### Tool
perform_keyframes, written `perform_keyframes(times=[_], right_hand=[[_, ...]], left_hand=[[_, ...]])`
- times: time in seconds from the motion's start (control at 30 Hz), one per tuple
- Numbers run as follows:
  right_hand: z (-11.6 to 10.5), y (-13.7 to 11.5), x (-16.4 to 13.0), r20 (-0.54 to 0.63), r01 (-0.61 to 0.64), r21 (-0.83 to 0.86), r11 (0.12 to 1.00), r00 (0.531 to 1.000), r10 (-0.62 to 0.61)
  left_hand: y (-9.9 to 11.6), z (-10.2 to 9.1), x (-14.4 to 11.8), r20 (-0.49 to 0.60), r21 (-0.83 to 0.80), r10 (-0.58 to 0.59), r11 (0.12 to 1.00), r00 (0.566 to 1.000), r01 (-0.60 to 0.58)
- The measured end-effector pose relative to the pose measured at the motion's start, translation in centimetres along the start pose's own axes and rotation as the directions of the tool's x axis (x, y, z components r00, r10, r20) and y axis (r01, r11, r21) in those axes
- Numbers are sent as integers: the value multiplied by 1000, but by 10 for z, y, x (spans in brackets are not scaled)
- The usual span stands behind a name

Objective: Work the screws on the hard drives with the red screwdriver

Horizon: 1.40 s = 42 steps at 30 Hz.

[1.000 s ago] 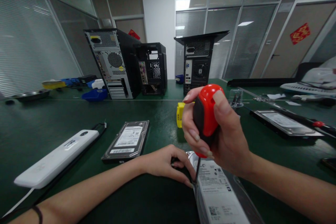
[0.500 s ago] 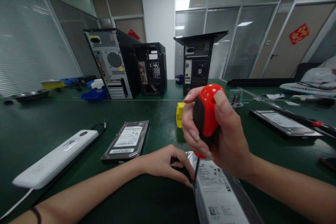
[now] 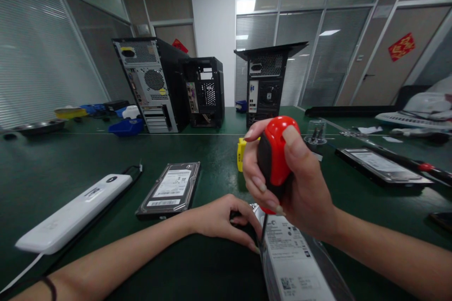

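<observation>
My right hand grips the red and black handle of a screwdriver, held upright. Its thin shaft points down at the left edge of a hard drive with a white label, which lies close in front of me. My left hand rests on the near left corner of that drive, fingers curled against its edge right beside the screwdriver tip. A second hard drive lies flat on the green table to the left of my hands.
A white power strip lies at the left. A yellow box sits behind my right hand. Three open computer cases stand at the back. Another drive and a red-handled tool lie to the right. Blue bins stand far left.
The screwdriver handle and my right hand have shifted slightly left and down. My left hand stays where it was on the drive.
</observation>
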State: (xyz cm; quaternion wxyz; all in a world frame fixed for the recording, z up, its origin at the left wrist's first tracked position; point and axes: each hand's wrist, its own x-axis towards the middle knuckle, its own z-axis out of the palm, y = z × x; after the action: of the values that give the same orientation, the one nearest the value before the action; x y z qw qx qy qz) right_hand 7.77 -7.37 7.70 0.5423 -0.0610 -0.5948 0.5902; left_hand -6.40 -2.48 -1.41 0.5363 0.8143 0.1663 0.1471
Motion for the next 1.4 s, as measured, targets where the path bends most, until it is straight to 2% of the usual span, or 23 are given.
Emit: perform_keyframes(times=[0.13,0.33,0.53,0.7,1.1,1.4], right_hand=[[1,0,-1,2,3,-9,1000,1000,-3],[1,0,0,-19,-5,-15,1000,1000,4],[2,-1,0,-18,14,-34,999,1000,-14],[3,-2,1,-14,24,-16,1000,1000,-24],[2,-1,0,-22,6,-16,1000,1000,-6],[0,0,1,-32,13,-18,1000,999,-13]], left_hand=[[-1,0,0,2,1,40,999,999,-40],[-6,0,-1,-5,11,-11,1000,1000,11],[-6,0,-1,13,-8,32,999,999,-32],[-8,-1,-1,15,-12,14,1000,1000,-13],[-5,0,1,7,-33,52,998,999,-52],[-8,-1,-1,23,12,31,999,999,-31]])
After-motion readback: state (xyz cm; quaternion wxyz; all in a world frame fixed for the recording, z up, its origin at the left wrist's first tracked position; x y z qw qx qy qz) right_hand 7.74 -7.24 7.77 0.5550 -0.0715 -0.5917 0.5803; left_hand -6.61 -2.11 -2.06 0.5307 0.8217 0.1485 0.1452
